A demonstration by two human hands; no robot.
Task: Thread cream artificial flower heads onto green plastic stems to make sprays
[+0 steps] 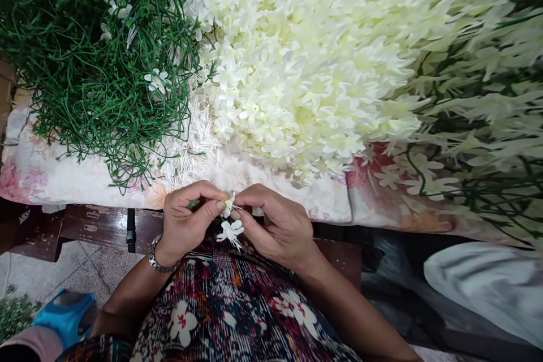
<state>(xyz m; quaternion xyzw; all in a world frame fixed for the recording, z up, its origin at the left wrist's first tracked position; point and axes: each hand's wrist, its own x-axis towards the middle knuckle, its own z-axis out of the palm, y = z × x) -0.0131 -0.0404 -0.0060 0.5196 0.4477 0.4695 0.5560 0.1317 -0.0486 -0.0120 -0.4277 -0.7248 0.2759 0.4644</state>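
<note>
Low in the centre of the frame I have both hands meeting over my lap. My left hand (186,220) pinches a short green stem (192,203) between thumb and forefinger, and my right hand (278,226) has its fingertips closed narrowly on a small white blossom (229,202) — the two touch. A second blossom (230,231) hangs just below; I can't tell whether it is already fixed to the stem or only resting there. The risk I see is that loose flower dropping onto the patterned dress (237,305) if my grip shifts, or the thin stem bending under a hard push. The heap of white flowers (305,56) fills the upper middle, the green stems (97,68) the upper left.
</note>
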